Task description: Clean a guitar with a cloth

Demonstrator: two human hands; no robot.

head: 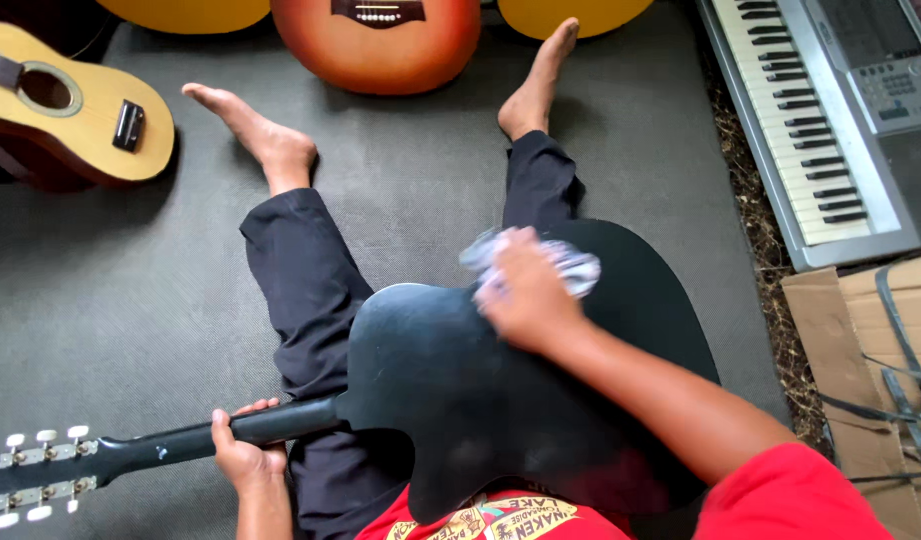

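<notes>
Nearest the camera: black guitar [481, 400] lies back-up across the person's lap, body to the right, neck running out to the left w/ headstock [41, 475] at the bottom-left edge. Left hand [246, 455] is wrapped around the neck just beside where it joins the body, fingers curled over the top, gripping it. Right hand [521, 295] is pressed flat on the upper part of the guitar's back, w/ a light crumpled cloth [571, 265] bunched under the palm & fingers; cloth pokes out on both sides of the hand. Hand is motion-blurred, so exact finger grip on the cloth is hard to tell, but it's held down under the hand, touching the guitar. Both hands thus on the same guitar, well apart: one on neck, one on body.

Counts: 1 black guitar, 1 cloth, 6 white tuning pegs on the headstock.

Further out: 2 legs in dark trousers, 2 bare feet, spread on a grey mat [131, 280]. Right of the mat, 1 flattened cardboard box [861, 330] w/ straps, & beyond it 1 electronic keyboard [821, 110]. Far edge: 1 small light-wood guitar [81, 110] at left, 1 orange sunburst guitar [381, 45] centre, plus 2 yellow guitar bodies partly cut off at the top
</notes>
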